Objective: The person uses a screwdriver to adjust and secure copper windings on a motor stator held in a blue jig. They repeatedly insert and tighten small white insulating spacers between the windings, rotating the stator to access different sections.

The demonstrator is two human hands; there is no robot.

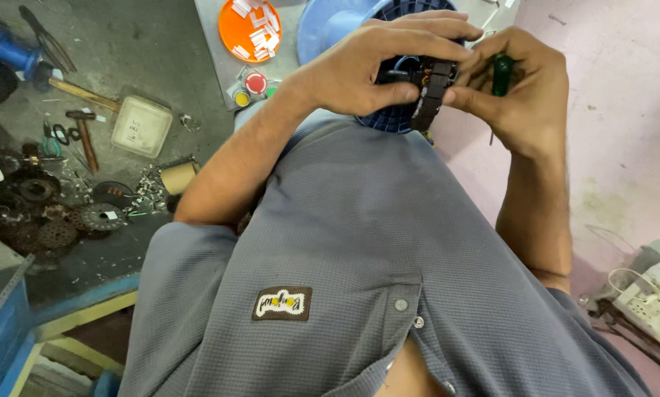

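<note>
Head view is filled nearest by the person's grey shirt (359, 265), with a stitched patch on its front. Beyond it, both hands are raised together over a small black motor core (427, 88), in which copper windings can be glimpsed.

The left hand (359, 70) is curled over the core from above, its grip pressed together on the black part, thumb beneath and fingers on top. The right hand (517, 88) is closed around a green-handled screwdriver (501, 73), while its thumb and forefinger pinch the core's edge; the tool's tip is hidden, so where it bears cannot be told.

The core is held in the air just in front of a blue fan shroud (345, 26), apart from the bench (139, 51).

The work is judged to be best done with the core kept clamped firmly by the left hand, the screwdriver guided in short, controlled strokes, and the copper wire spared from the blade.

Farther off, an orange dish (231, 33) of white slips is seen, and on the bench to the left a hammer (85, 136), scissors (54, 136) and toothed metal discs (56, 234) are scattered.
</note>
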